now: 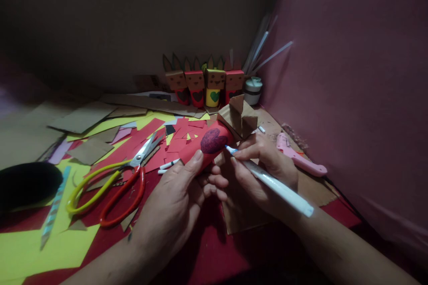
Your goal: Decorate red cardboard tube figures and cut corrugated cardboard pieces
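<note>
My left hand (180, 196) is closed around a red paper tube (209, 156) that lies tilted, its cardboard box-shaped head (242, 118) pointing up and to the right. A dark purple heart (214, 140) is coloured on the tube's side. Between the fingers of my right hand (264, 167) is a white marker (279, 187). Its blue tip meets the tube at the heart's right edge, or comes very close to it; I cannot tell which. Below the tube lies a brown cardboard piece (244, 213).
Scissors (138, 160) with yellow and red handles lie left, by a striped pencil (55, 209) and paper scraps (110, 156). Several cardboard figures (214, 82) stand at the back beside a white jar (253, 90). A pink glue gun (297, 156) rests right, near the wall (368, 98).
</note>
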`<state>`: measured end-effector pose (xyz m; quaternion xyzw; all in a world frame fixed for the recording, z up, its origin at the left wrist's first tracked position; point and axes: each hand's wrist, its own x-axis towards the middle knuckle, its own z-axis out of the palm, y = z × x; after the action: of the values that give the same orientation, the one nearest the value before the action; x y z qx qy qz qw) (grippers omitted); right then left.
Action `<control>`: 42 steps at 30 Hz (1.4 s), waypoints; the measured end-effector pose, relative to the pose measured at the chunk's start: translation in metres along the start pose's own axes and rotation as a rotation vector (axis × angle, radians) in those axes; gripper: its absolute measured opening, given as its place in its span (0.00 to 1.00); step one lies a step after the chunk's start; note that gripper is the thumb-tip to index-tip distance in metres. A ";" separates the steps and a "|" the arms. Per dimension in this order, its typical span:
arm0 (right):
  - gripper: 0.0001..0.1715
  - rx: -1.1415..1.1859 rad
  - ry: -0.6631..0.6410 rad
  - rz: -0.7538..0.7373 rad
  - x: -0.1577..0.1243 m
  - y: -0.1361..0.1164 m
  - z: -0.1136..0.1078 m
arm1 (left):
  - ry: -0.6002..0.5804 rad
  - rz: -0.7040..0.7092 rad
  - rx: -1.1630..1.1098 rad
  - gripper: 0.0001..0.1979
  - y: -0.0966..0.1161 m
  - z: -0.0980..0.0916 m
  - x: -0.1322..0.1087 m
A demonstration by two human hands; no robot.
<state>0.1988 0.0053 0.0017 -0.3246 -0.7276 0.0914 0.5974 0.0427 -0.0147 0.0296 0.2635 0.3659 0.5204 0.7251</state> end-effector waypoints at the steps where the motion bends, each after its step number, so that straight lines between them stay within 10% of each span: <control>1: 0.10 0.007 0.002 -0.002 0.000 0.001 0.000 | 0.003 0.000 0.003 0.12 0.000 0.000 0.000; 42: 0.12 0.032 0.043 0.009 -0.003 0.003 0.002 | -0.002 -0.006 0.029 0.13 -0.002 -0.002 0.000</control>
<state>0.1982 0.0060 -0.0029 -0.3201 -0.7115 0.0986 0.6177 0.0425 -0.0155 0.0269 0.2735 0.3735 0.5125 0.7232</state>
